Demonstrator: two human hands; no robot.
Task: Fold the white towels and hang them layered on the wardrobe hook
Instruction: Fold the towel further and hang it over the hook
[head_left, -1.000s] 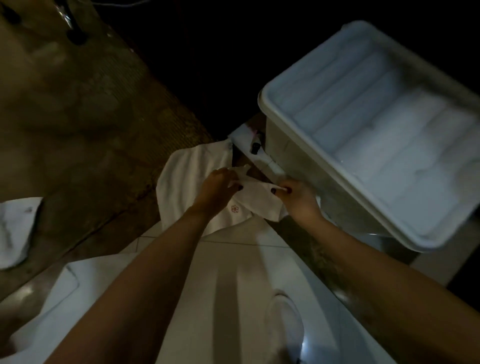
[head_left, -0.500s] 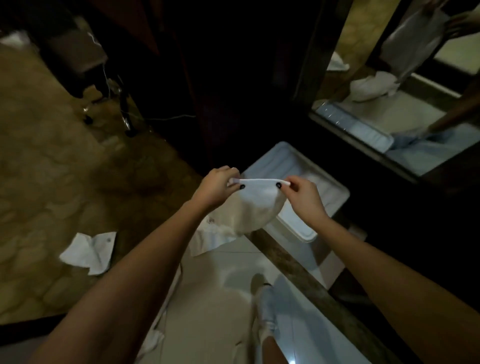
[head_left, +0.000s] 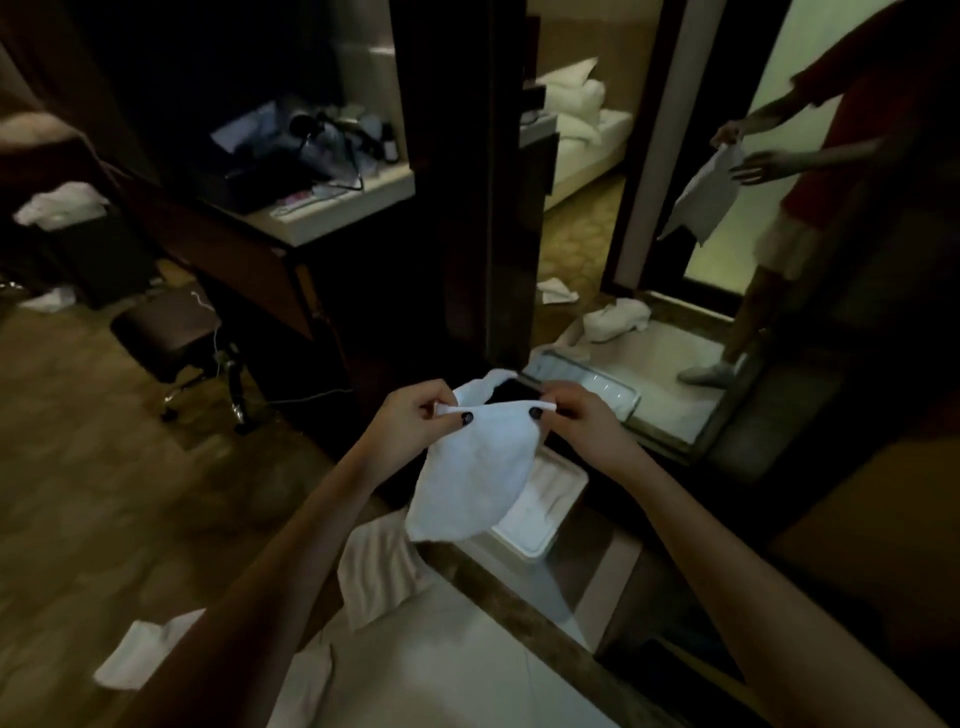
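Note:
A small white towel (head_left: 475, 470) hangs in front of me, held by its top edge. My left hand (head_left: 415, 415) pinches the left end of that edge and my right hand (head_left: 576, 418) pinches the right end, the two about a hand's width apart. Below the towel stands a white plastic bin (head_left: 545, 512) on the floor. Another white towel (head_left: 379, 566) lies on the floor beside it, and one more towel (head_left: 140, 657) lies at the lower left. No wardrobe hook is visible.
A dark wardrobe panel (head_left: 467, 208) stands straight ahead, with a mirror (head_left: 701, 234) to its right reflecting a person holding a towel. A stool (head_left: 171, 332) and a desk (head_left: 291, 208) with clutter are at the left. A white mat (head_left: 457, 670) covers the floor at my feet.
The towel has been lifted from the floor to chest height, my hands keeping hold of its top edge. My view has swung up from the bin to the wardrobe and mirror.

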